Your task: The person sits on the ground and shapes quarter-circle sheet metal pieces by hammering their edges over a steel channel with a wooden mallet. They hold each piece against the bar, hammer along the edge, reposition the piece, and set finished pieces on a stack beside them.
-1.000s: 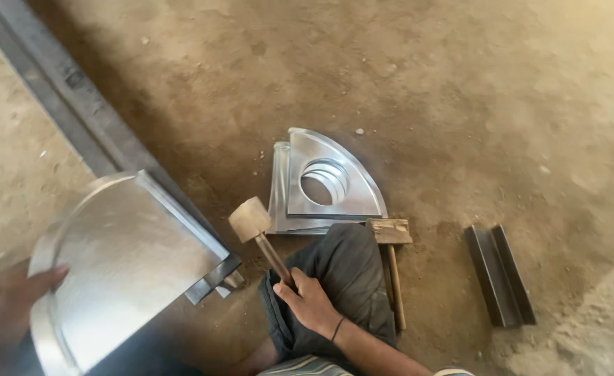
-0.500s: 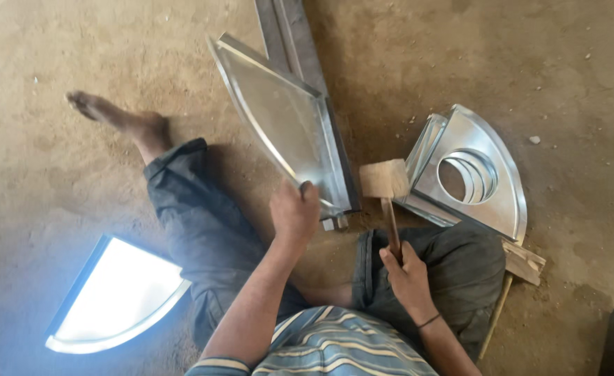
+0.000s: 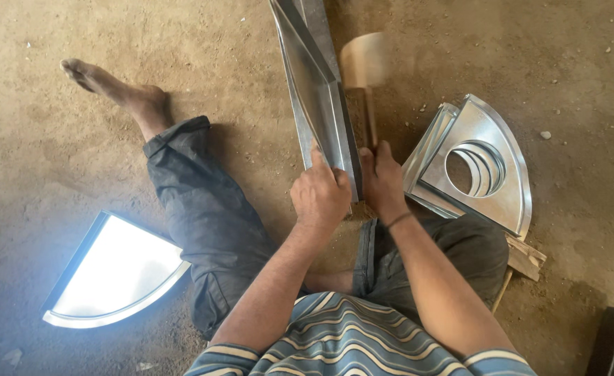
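On a dirt floor (image 3: 529,42), left fingers (image 3: 319,167) clamp a metal sheet (image 3: 317,97), right fingers (image 3: 376,159) seemingly a mallet (image 3: 364,66) (blurred).

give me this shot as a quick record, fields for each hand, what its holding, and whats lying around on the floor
left hand: grips the lower edge of the sheet metal piece, holding it on edge
right hand: closed around the handle of the wooden mallet
mallet: head raised beside the metal piece, blurred
floor right: stack of quarter-round panels with round holes, wood scraps below it
floor left: shiny quarter-round tray lying flat, catching bright light
surface: dirt floor
posture: seated, bare foot stretched out left
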{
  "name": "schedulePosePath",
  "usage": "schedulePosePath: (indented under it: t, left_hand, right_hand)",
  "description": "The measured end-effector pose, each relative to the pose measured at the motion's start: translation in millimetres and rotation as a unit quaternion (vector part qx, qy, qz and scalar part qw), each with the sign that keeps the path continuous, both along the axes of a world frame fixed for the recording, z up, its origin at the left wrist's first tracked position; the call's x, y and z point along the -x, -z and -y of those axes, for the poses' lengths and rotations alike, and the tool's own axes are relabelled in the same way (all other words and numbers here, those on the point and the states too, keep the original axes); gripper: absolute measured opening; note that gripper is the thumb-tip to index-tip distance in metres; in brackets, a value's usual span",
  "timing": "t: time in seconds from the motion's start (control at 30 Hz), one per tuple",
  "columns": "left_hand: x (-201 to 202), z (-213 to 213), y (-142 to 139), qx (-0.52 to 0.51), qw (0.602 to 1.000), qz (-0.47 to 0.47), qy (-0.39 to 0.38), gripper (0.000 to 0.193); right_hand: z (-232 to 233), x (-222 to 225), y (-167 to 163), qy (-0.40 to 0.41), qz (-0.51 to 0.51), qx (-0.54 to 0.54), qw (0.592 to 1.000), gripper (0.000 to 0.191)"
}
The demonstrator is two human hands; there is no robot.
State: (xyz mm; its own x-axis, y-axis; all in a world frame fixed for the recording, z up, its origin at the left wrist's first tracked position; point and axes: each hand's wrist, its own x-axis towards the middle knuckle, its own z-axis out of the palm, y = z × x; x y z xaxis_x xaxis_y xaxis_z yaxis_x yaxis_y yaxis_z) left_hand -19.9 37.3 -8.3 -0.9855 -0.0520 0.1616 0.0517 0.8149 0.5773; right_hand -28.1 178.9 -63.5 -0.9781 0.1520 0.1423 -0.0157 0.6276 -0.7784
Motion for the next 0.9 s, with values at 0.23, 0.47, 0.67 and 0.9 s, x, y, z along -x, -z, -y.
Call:
schedulePosePath:
  t: [0.23,0.47,0.67,0.9]
  left_hand:
    - [2,-2,9,0.006,1.0,0.027,0.001,0.062]
    - [2,-8,28,0.013,0.997,-0.07,0.004,0.066]
    - [6,-10,49,0.056,0.992,-0.111,0.003,0.069]
    - [12,-19,58,0.012,0.999,-0.04,0.001,0.068]
  right_hand:
    - [0,-14,2,0.028,-0.023,0.14,0.989,0.03]
    - [-13,-64,-6,0.043,0.07,0.081,0.993,0.029]
    - [-22,-101,-15,0.02,0.053,0.021,0.998,0.029]
    - [-26,-141,-21,0.047,0.098,0.067,0.992,0.025]
